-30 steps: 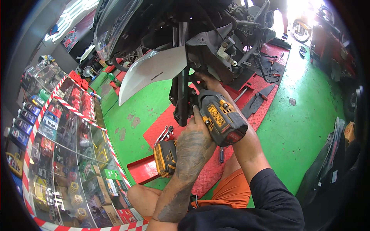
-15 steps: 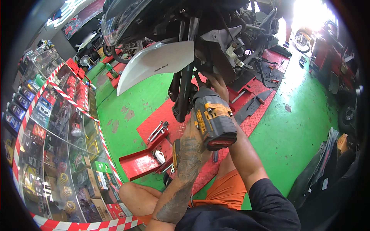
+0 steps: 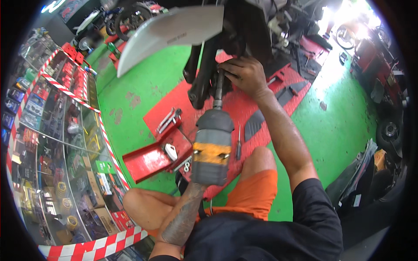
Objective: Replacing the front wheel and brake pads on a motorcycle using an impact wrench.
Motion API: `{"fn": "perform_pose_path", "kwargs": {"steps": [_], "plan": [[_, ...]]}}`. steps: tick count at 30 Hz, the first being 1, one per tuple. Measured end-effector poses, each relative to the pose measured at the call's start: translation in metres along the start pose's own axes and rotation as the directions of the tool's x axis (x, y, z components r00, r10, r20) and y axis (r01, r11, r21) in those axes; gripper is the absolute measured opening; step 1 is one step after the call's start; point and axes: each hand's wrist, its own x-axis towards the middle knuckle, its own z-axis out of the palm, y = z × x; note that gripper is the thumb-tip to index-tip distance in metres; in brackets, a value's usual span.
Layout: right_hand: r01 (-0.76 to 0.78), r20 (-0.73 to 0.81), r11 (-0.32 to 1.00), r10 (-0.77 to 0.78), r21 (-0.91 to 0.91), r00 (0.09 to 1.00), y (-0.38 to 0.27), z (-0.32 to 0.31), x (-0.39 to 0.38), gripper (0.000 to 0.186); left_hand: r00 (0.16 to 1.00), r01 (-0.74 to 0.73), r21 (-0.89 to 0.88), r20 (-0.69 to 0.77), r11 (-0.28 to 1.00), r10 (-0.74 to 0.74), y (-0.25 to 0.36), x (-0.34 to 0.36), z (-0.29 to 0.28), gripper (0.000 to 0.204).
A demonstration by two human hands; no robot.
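Observation:
A black and yellow cordless impact wrench (image 3: 212, 148) points away from me, toward the motorcycle's front fork (image 3: 204, 71). My left forearm (image 3: 180, 215) runs up to its rear end; the left hand is closed around the grip, hidden beneath the tool body. From its nose extends a long dark socket extension (image 3: 219, 92), its far end beside the fork leg. At that end, my right hand (image 3: 247, 75) has its fingers bent round the tip, partly covering it. Over the fork hangs a white front fender (image 3: 172, 32).
A red metal tray (image 3: 146, 163) with a white piece lies left, near ratchets (image 3: 169, 121). A screwdriver (image 3: 238, 145) and a dark flat panel (image 3: 257, 124) rest on the red lift plate (image 3: 174, 102). Glass display cases (image 3: 65, 152) line the left; dark panels (image 3: 370, 182) stand right.
The impact wrench has swung down and left, its nose now pulled back from the fork with the extension in sight. My right hand shows above it. The view has tilted lower.

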Motion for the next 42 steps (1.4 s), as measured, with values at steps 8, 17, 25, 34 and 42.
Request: {"fn": "perform_pose_path", "kwargs": {"steps": [8, 17, 25, 34, 42], "plan": [[0.052, 0.272, 0.96, -0.129, 0.274, 0.954, -0.026, 0.028, -0.105, 0.027, 0.965, 0.199, -0.151, -0.141, 0.968, -0.221, -0.028, -0.033, -0.124, 0.043], [-0.054, 0.499, 0.969, -0.075, 0.24, 0.864, -0.019, 0.045, -0.144, 0.023, 0.957, 0.266, -0.232, -0.05, 0.936, -0.284, -0.054, -0.033, -0.206, 0.046], [-0.182, 0.27, 0.904, 0.078, 0.387, 0.96, -0.068, 0.03, -0.098, 0.034, 0.991, 0.128, 0.947, -0.108, -0.296, 0.083, -0.011, -0.052, -0.181, 0.056], [-0.377, 0.749, 0.709, -0.321, 0.596, 0.58, -0.178, 0.125, -0.027, 0.031, 0.872, 0.361, 0.38, -0.462, -0.852, 0.164, 0.185, -0.071, -0.038, 0.053], [-0.359, 0.928, 0.875, -0.222, 0.324, 0.299, -0.25, 0.298, -0.026, 0.041, 0.763, 0.48, 0.614, 0.061, -0.627, 0.644, 0.253, -0.076, -0.01, 0.042]]}}
